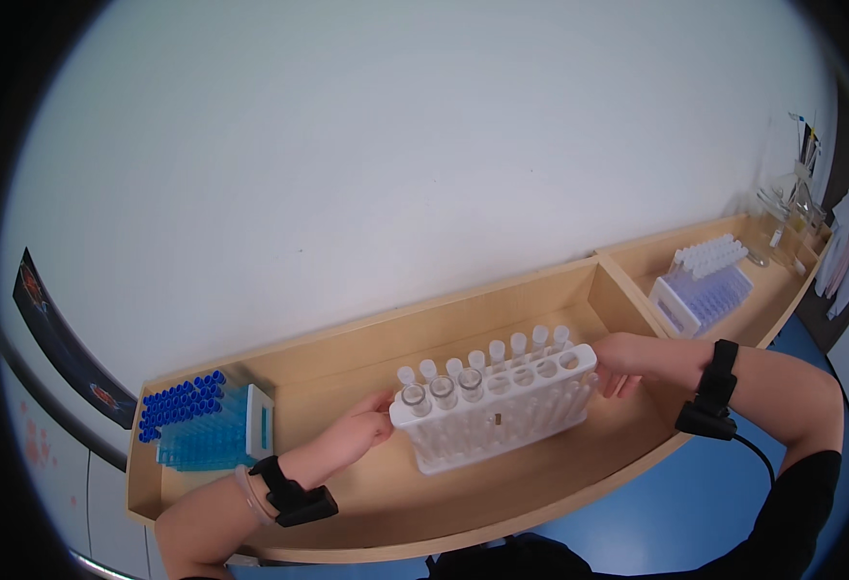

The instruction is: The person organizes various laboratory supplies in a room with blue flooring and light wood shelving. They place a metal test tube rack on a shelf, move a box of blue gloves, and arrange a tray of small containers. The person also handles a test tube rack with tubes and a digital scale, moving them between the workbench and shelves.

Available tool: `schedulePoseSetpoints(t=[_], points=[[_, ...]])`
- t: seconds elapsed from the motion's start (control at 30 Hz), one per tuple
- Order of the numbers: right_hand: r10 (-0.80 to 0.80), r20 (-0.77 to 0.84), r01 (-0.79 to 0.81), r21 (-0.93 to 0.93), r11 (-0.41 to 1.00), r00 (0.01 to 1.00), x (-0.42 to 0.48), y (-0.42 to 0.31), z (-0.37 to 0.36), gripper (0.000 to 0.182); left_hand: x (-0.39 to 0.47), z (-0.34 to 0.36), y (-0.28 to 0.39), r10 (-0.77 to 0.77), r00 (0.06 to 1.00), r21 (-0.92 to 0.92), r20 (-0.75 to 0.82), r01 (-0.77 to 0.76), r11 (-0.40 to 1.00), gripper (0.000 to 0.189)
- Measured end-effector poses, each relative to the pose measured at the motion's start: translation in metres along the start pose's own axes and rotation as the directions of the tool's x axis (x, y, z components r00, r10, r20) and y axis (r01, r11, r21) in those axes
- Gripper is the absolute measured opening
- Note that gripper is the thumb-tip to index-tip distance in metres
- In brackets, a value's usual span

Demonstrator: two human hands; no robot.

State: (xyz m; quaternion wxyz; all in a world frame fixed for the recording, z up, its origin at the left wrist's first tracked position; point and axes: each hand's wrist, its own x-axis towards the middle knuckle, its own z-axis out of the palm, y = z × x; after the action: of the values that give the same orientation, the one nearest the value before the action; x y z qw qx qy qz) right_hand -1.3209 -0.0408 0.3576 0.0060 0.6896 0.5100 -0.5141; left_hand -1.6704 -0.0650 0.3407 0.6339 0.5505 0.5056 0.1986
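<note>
A white plastic test tube rack (498,417) stands in the middle compartment of a long wooden tray. Three glass test tubes (444,391) with open mouths sit at the left of its front row, and several white-topped tubes (497,351) line its back. My left hand (363,428) is at the rack's left end, fingers against or behind its edge. At the right end is my right hand (616,362), its thumb side close to the rack and some fingers hanging below. Whether either hand grips firmly is partly hidden by the rack.
Left in the wooden tray (366,554) stands a rack of blue-capped tubes (207,428). Beyond a wooden divider (631,293) on the right is a rack of white-capped tubes (707,290). Glass vessels (776,210) stand at the far right. A pale wall rises behind.
</note>
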Motion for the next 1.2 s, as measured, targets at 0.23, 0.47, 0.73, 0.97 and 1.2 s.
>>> schedulePoseSetpoints(t=[0.23, 0.47, 0.73, 0.97, 1.2], points=[[0.115, 0.2, -0.025, -0.407, 0.913, 0.973, -0.006, -0.001, 0.007, 0.052, -0.021, 0.006, 0.014, -0.193, 0.956, 0.568, 0.221, 0.035, 0.822, 0.054], [0.072, 0.308, 0.096, -0.498, 0.862, 0.949, -0.013, 0.006, 0.018, 0.058, -0.015, -0.002, -0.013, -0.018, 0.907, 0.641, 0.421, -0.284, 0.713, 0.065], [0.059, 0.338, 0.178, -0.628, 0.757, 0.939, -0.001, 0.006, 0.015, 0.052, -0.019, -0.001, -0.011, -0.005, 0.931, 0.657, 0.364, -0.253, 0.71, 0.064], [-0.016, 0.229, 0.197, -0.796, 0.572, 0.973, -0.085, -0.026, -0.001, 0.043, -0.067, -0.026, 0.023, 0.095, 0.994, 0.496, 0.053, -0.109, 0.861, 0.05], [-0.307, 0.391, 0.497, -0.683, 0.535, 0.868, -0.171, -0.064, 0.02, 0.032, -0.18, -0.051, 0.037, 0.277, 0.955, 0.448, -0.108, -0.202, 0.871, 0.039]])
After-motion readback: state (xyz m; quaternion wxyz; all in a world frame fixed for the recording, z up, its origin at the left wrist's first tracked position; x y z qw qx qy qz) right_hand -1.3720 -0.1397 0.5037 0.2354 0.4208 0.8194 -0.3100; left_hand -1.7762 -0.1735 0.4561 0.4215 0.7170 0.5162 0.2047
